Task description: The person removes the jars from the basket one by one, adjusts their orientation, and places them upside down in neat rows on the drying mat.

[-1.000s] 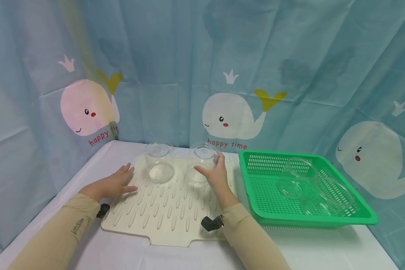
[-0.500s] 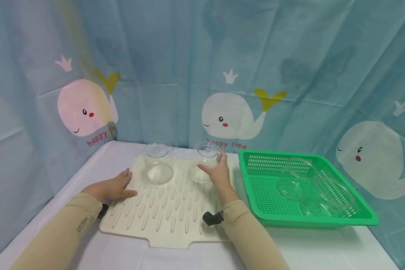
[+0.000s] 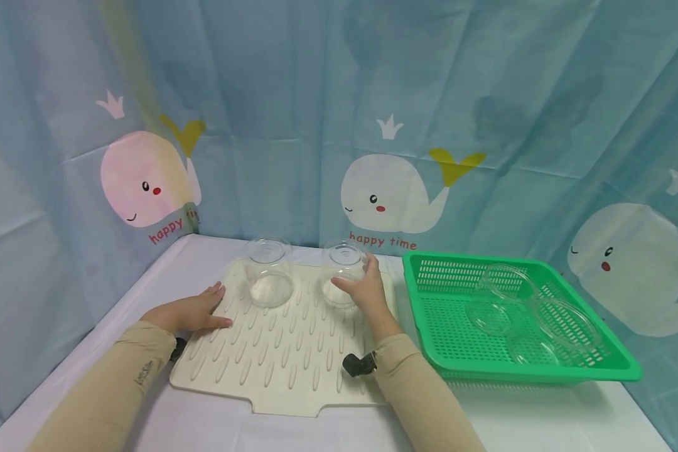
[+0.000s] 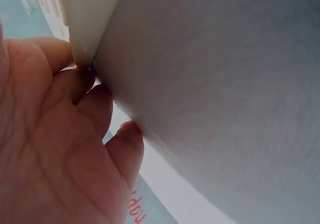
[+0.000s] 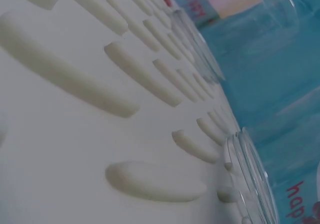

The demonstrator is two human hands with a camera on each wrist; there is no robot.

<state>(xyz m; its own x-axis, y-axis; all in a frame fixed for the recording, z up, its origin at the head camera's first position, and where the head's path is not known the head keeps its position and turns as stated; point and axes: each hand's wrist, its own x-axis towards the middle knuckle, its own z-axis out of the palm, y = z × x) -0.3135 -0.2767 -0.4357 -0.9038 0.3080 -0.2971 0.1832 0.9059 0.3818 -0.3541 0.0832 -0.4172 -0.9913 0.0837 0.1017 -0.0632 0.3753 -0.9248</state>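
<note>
Right hand [image 3: 367,294] on a clear, round plastic cup [image 3: 343,271]; left hand [image 3: 189,312] at a cream, ribbed board [image 3: 282,358]

The cup stands upside down on the right rear part of the board, its wide rim below. The thumb and fingers of the right hand are curved round its right side and grip it. The left hand has its fingers relaxed and apart, and it touches the left edge of the board. A second clear plastic cup [image 3: 268,273], also upside down, stands to the left of the first, apart from it. To the right of the board there is a green, perforated plastic basket [image 3: 520,371], which contains two more clear cups [image 3: 498,302]. All this is upon a white cloth [image 3: 226,430], before a blue curtain [image 3: 294,113] with printed whales.
</note>
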